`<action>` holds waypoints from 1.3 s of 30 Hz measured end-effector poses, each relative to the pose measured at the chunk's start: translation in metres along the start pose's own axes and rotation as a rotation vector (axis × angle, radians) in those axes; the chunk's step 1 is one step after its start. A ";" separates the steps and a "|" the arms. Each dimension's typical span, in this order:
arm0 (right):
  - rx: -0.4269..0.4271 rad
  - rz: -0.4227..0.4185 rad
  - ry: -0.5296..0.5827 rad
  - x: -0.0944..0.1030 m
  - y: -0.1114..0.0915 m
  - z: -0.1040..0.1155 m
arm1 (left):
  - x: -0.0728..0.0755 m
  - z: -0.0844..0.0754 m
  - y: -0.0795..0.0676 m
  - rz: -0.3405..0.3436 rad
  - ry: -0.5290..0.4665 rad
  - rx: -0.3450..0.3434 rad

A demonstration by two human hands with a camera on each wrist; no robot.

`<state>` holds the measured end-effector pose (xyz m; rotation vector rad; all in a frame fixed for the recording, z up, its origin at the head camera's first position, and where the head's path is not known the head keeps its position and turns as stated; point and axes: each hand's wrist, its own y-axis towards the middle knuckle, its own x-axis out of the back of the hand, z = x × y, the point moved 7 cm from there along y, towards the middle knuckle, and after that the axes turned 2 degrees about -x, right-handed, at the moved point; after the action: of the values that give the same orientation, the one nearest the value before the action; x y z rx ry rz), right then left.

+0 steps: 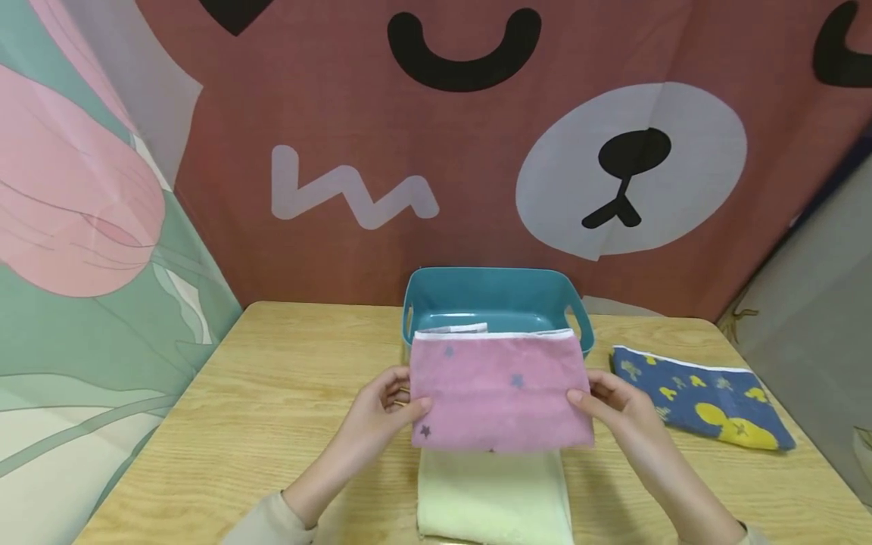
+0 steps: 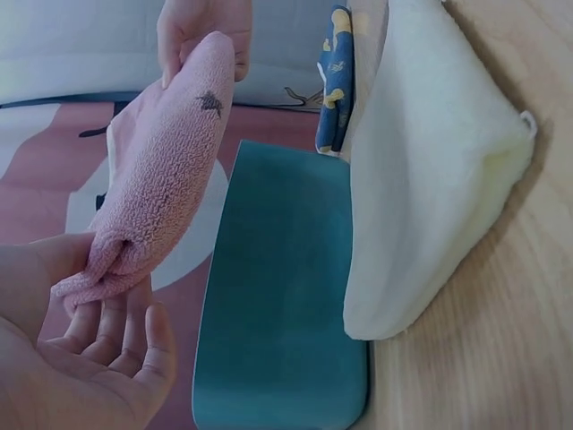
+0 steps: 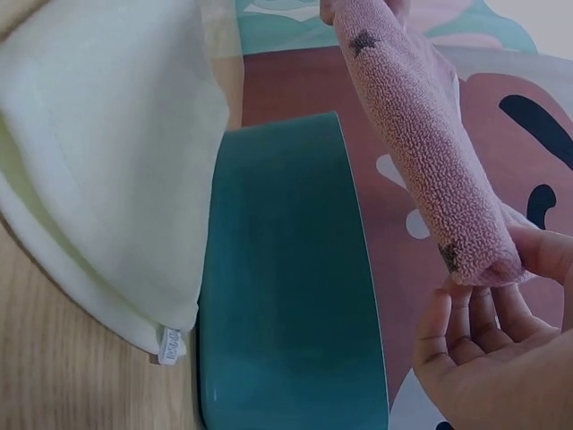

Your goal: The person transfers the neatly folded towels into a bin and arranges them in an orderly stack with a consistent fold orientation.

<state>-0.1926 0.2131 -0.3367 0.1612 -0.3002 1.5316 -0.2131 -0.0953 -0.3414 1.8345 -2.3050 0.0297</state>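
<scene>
Both hands hold up a folded pink towel (image 1: 500, 390) with grey stars and a white edge, in front of the teal basket (image 1: 490, 291). The left hand (image 1: 388, 401) pinches its left end, thumb on the near face and fingers behind. At the other end, the right hand (image 1: 620, 401) pinches it the same way. In the left wrist view the towel (image 2: 166, 170) is raised above the table, its folded layers showing at the left thumb. A folded pale yellow towel (image 1: 493, 496) lies on the table below and nearer the person; the pink towel overlaps its far part in the head view.
A folded blue towel (image 1: 702, 397) with yellow patterns lies at the table's right side. The basket stands at the back, near a printed bear curtain (image 1: 341, 265). Bare wood tabletop (image 1: 272, 393) shows on the left. A grey curtain (image 1: 817, 318) hangs at right.
</scene>
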 end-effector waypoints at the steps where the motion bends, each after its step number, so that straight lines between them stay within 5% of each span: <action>1: 0.005 -0.003 0.003 0.001 0.001 0.001 | 0.000 -0.001 0.001 -0.001 0.001 -0.001; 19: 0.107 -0.038 -0.006 0.012 0.016 0.016 | -0.002 -0.022 0.018 -0.004 0.096 -0.084; 28: 0.115 -0.049 -0.063 0.008 0.025 0.030 | 0.010 -0.030 0.029 -0.066 0.137 -0.103; 39: 0.183 -0.085 0.030 0.003 0.041 0.048 | 0.020 -0.033 0.047 -0.146 0.116 -0.118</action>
<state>-0.2378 0.2041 -0.2938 0.2908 -0.1271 1.4745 -0.2580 -0.0991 -0.3007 1.8831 -2.0464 -0.0206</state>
